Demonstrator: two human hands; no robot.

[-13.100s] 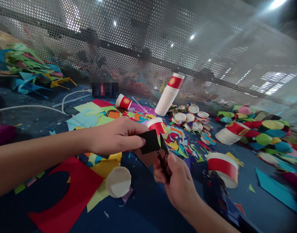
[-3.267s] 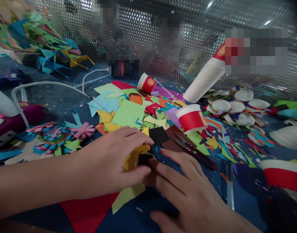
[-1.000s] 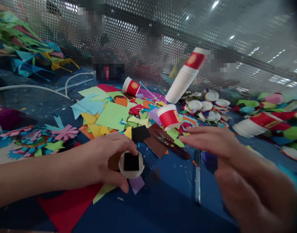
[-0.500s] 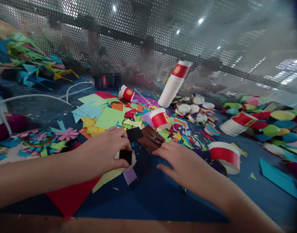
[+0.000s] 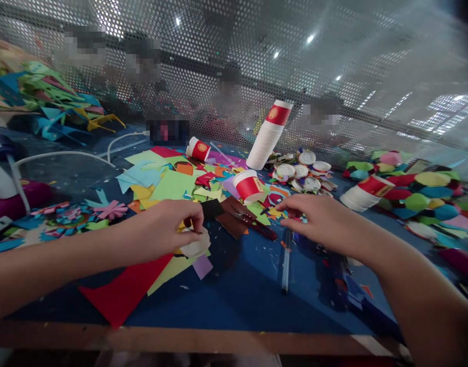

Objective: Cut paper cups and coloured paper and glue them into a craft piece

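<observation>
My left hand (image 5: 169,232) is closed around a small white paper cup (image 5: 196,247) lying on its side on the blue table (image 5: 237,300). Just beyond its fingers lies a black paper square (image 5: 212,208) on a brown sheet (image 5: 234,219). My right hand (image 5: 318,219) hovers over the table with fingers stretched forward and nothing in them. Its fingertips are close to the dark scissors (image 5: 257,227) lying on the brown sheet. A pen (image 5: 285,260) lies on the table below that hand.
Coloured paper scraps (image 5: 169,181) cover the middle. A red paper cup (image 5: 248,186) stands upright, another (image 5: 198,149) lies tipped, and a tall cup stack (image 5: 268,135) leans against the perforated screen. Cup bottoms (image 5: 301,176) are piled at right. A red sheet (image 5: 130,283) lies near the front edge.
My right hand has lifted and moved right and forward, towards the scissors. My left hand has turned the white cup, so its black-patched bottom no longer shows.
</observation>
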